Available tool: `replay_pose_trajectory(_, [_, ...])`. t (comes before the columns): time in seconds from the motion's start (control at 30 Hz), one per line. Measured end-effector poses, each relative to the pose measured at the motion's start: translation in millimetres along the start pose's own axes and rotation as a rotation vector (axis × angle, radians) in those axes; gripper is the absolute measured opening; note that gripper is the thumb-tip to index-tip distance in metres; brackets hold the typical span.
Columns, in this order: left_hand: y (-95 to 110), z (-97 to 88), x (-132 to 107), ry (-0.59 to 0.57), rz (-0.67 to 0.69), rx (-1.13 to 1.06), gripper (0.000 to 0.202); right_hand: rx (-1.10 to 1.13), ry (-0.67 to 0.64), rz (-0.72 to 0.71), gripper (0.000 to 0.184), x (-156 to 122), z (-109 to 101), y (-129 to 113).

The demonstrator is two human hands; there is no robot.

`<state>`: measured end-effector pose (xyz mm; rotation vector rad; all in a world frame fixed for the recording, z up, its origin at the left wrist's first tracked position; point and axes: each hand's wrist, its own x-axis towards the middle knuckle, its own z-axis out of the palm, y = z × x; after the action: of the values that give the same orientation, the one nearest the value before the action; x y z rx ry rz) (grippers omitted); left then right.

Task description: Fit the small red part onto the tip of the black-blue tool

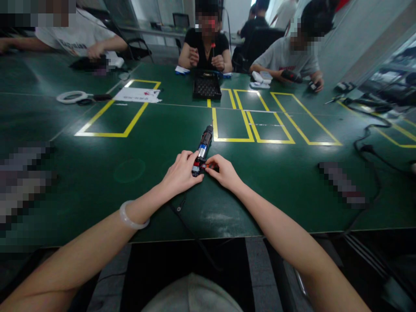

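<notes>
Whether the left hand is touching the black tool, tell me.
Touching. In the head view the left hand grips the near end of the black tool, no gap between them.

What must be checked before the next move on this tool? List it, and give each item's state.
1. Left hand grips the tool: ok, its fingers curl around the near end.
2. Right hand holds the red part: ok, pinched at the fingertips by that same end.
3. Tool rests on the table: ok, it lies flat with its tip pointing away.
4. Red part is seated in the tool: cannot tell, the fingers hide the joint.
5. Cable is free of the arms: cannot tell, it passes under the left wrist and over the table's edge.
6. Tray is out of the way: ok, it sits well beyond the tip.
</notes>
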<state>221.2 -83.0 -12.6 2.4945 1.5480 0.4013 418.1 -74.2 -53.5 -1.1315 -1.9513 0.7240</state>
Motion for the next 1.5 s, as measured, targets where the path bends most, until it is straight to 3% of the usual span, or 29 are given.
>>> replay_pose_trajectory(0.43, [6.1, 0.3, -1.9, 0.027, -0.021, 0.104, 0.063, -0.056, 0.007, -0.050, 0.004, 0.6, -3.3, -9.6])
replay_pose_trajectory(0.6, [6.3, 1.2, 0.5, 0.052, -0.049, 0.152, 0.061, -0.131, -0.024, -0.058, 0.012, -4.6, -4.9, -13.8])
replay_pose_trajectory(0.8, [0.7, 0.5, 2.7, 0.068, -0.062, 0.200, 0.060, -0.099, -0.059, -0.075, 0.024, -8.7, -2.9, -17.9])
replay_pose_trajectory(0.97, [-9.9, -2.0, 3.1, 0.048, -0.061, 0.248, 0.063, -0.038, -0.079, -0.087, 0.020, -8.0, -6.3, -14.2])
replay_pose_trajectory(1.17, [-48.9, -12.2, 7.1, 0.061, -0.181, 0.291, 0.068, -0.022, -0.055, -0.048, 0.012, -7.0, -9.7, -6.4])
replay_pose_trajectory(1.5, [-159.4, -55.2, -0.6, 0.014, -0.489, 0.332, 0.076, -0.032, -0.067, -0.054, 0.011, -5.9, -10.0, -7.6])
